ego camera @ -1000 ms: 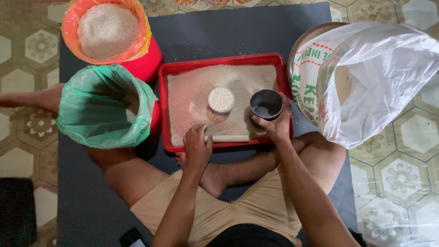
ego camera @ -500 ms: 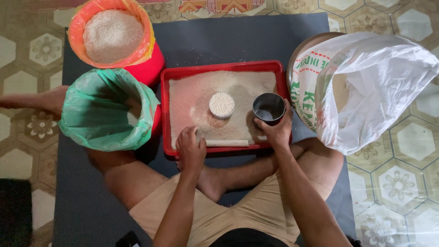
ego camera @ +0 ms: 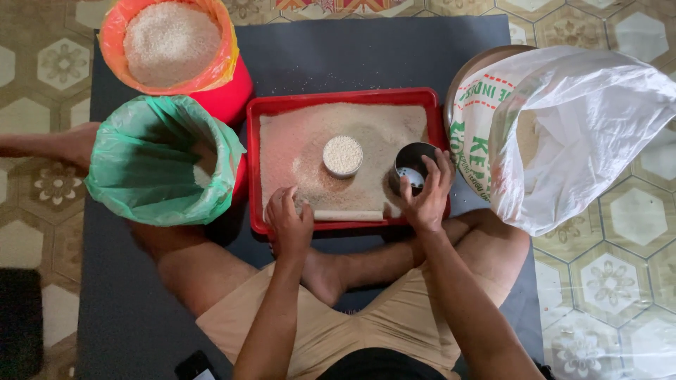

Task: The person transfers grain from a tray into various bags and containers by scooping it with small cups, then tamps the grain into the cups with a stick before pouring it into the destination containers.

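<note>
A red tray spread with white rice lies on the dark mat in front of my crossed legs. A small round cup filled with rice stands in its middle. My right hand grips a dark metal can at the tray's right side. My left hand rests at the tray's near edge, its fingers on the end of a pale flat stick lying in the rice.
A bucket lined with a green bag stands left of the tray. Behind it is a red bucket with an orange bag full of rice. A large white sack stands open at the right. Patterned tiles surround the mat.
My view has shifted slightly. My left hand has moved a little forward onto the tray's near edge by the stick. The right hand stays on the can.
</note>
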